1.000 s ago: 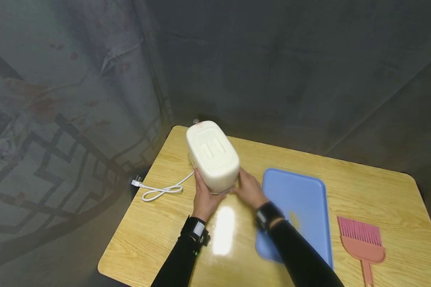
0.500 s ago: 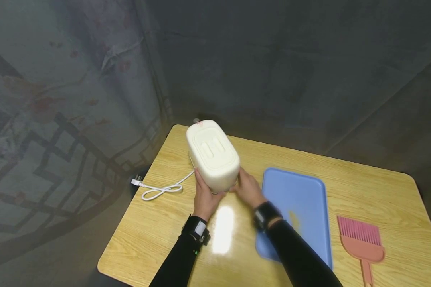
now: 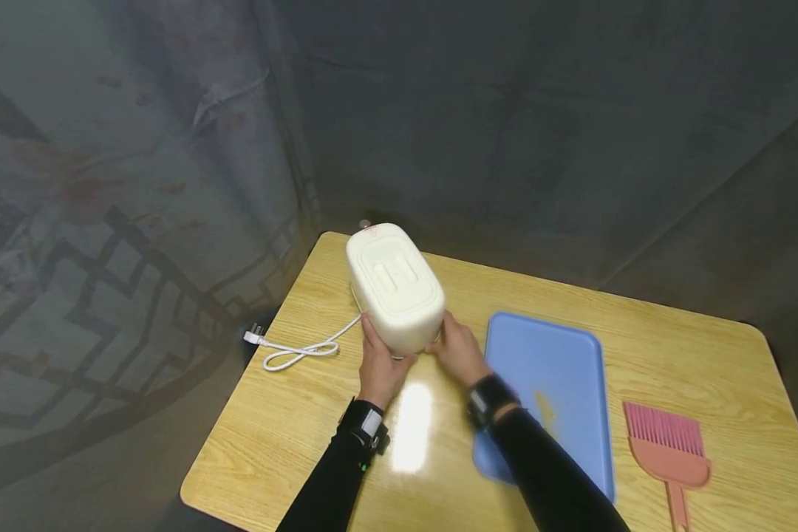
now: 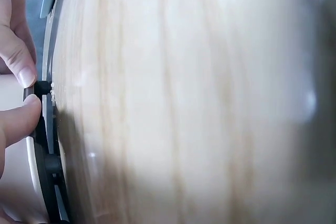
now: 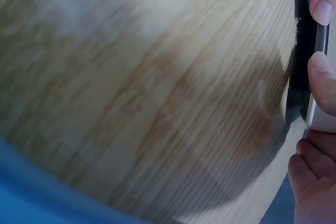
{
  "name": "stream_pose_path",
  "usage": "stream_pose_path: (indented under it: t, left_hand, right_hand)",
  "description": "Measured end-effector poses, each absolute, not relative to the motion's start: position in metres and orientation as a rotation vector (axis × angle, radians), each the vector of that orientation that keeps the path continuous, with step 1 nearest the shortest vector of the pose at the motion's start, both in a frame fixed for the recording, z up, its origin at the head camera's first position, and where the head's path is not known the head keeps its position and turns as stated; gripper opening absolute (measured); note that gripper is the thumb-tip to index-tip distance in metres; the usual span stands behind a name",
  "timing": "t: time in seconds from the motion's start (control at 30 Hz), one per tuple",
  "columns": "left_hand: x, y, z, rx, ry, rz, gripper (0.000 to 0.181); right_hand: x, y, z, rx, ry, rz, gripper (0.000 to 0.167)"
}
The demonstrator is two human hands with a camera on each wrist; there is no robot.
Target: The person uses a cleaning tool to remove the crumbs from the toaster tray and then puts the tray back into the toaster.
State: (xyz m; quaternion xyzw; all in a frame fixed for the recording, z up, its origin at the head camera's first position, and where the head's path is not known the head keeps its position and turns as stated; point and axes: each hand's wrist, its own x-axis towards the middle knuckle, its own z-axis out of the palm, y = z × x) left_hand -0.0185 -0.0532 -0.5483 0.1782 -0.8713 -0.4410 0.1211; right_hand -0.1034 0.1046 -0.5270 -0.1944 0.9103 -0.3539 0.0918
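A cream toaster [image 3: 397, 284] with a covered top stands at the table's back left. My left hand [image 3: 380, 368] grips its near left corner, and my right hand [image 3: 462, 351] holds the near right corner. Both thumbs meet low at the front: in the left wrist view, my left thumb [image 4: 23, 116] lies on the dark base edge [image 4: 46, 174], close to a fingertip of the other hand. From the right wrist, my right thumb [image 5: 321, 77] touches a thin grey strip [image 5: 321, 40] on that base. Tiny pale crumbs show beside it. The toaster's far side is hidden.
A white power cord [image 3: 302, 355] lies looped at left, its plug [image 3: 253, 338] over the table edge. On the right, a blue tray [image 3: 545, 343] bears a yellowish patch, perhaps crumbs, partly under my right forearm. A pink brush [image 3: 668, 451] lies farther right. Grey curtains hang behind.
My right wrist has shifted slightly leftward. Less of the toaster's lower front edge shows than a second ago. My left hand stays nearly in place.
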Motion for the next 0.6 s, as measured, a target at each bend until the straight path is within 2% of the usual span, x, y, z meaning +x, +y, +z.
stream_pose_path:
  t: [0.23, 0.4, 0.6]
  left_hand:
    - [-0.027, -0.056, -0.557, 0.459, -2.546, -1.317, 0.135]
    - [-0.021, -0.067, -0.563, 0.469, -2.556, -1.336, 0.135]
    - [-0.011, -0.082, -0.553, 0.574, -2.638, -1.237, 0.124]
  right_hand:
    - [-0.106, 0.106, -0.529, -0.506, 2.691, -1.107, 0.08]
    - [-0.1, 0.102, -0.532, -0.508, 2.634, -1.094, 0.08]
    - [-0.089, 0.113, -0.509, -0.502, 2.652, -1.151, 0.064]
